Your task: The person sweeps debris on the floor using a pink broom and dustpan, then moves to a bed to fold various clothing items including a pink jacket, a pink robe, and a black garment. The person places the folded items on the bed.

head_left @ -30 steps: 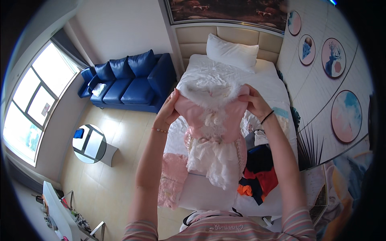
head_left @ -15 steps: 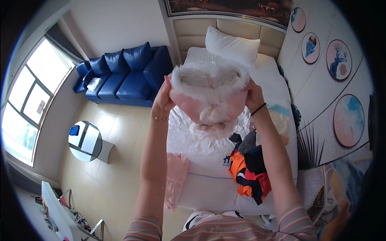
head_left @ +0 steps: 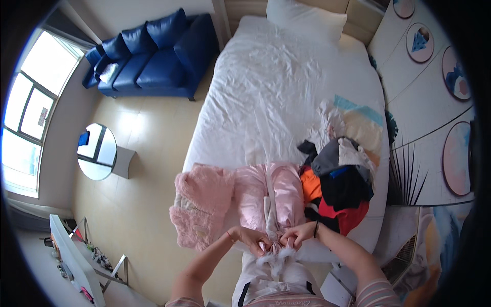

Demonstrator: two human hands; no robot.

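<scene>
A shiny pink padded jacket [head_left: 250, 197] lies along the near edge of the bed, with a pale strip down its middle. White fur trim [head_left: 276, 260] hangs over the edge at its near end, close to my legs. My left hand [head_left: 251, 239] is closed on the jacket's near end, thumb and fingers pinching pink fabric. Close beside it, my right hand [head_left: 299, 235] pinches the same end just above the fur. To the left of the jacket is a fluffy pink garment [head_left: 203, 204], laid out flat.
A heap of dark, orange and red clothes [head_left: 342, 179] lies to the jacket's right. The bed [head_left: 261, 92] has a rumpled white sheet and a pillow [head_left: 307, 19]. A blue sofa [head_left: 153, 61] and a round glass-topped table [head_left: 97, 153] stand to the left.
Both hands have brought the fur-trimmed pink jacket down from above the bed and toward me, onto the near edge. My hands have come closer together. The view has tilted downward.
</scene>
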